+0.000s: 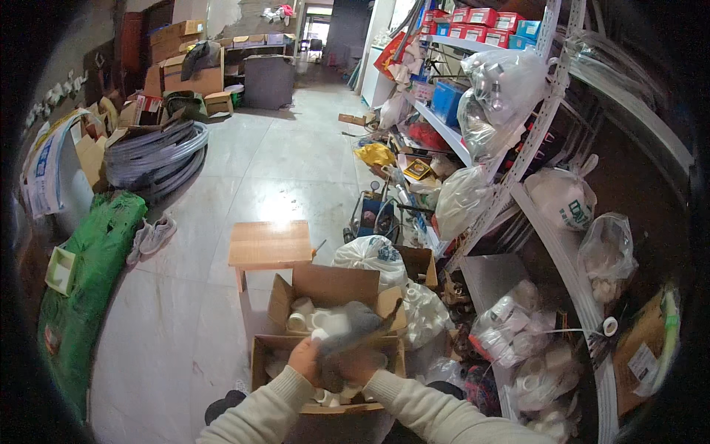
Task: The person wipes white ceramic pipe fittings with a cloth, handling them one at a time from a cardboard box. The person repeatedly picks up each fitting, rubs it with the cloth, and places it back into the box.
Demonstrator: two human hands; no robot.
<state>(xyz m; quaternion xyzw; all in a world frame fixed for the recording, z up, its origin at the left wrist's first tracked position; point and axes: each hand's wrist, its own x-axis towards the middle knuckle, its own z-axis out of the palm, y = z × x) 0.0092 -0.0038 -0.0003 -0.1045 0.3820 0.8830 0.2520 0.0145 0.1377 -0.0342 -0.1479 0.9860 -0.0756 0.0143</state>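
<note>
Over the nearer cardboard box [262,355] of white plastic fittings, my left hand [303,362] is closed on a blurred dark grey item [351,322], too smeared to name, with a small white piece beside its fingertips. My right hand [359,368] is lower and to the right, under that item, its fingers blurred and partly hidden. Just behind, an open cardboard box [318,281] holds more white fittings [299,314].
Beyond the boxes stands a wooden stool [268,240]. Bulging bags [366,255] and shelving [444,126] hung with plastic bags line the right. Left are a long green-wrapped bundle [89,281], shoes [155,233], coiled hose [155,163] and cartons [188,78].
</note>
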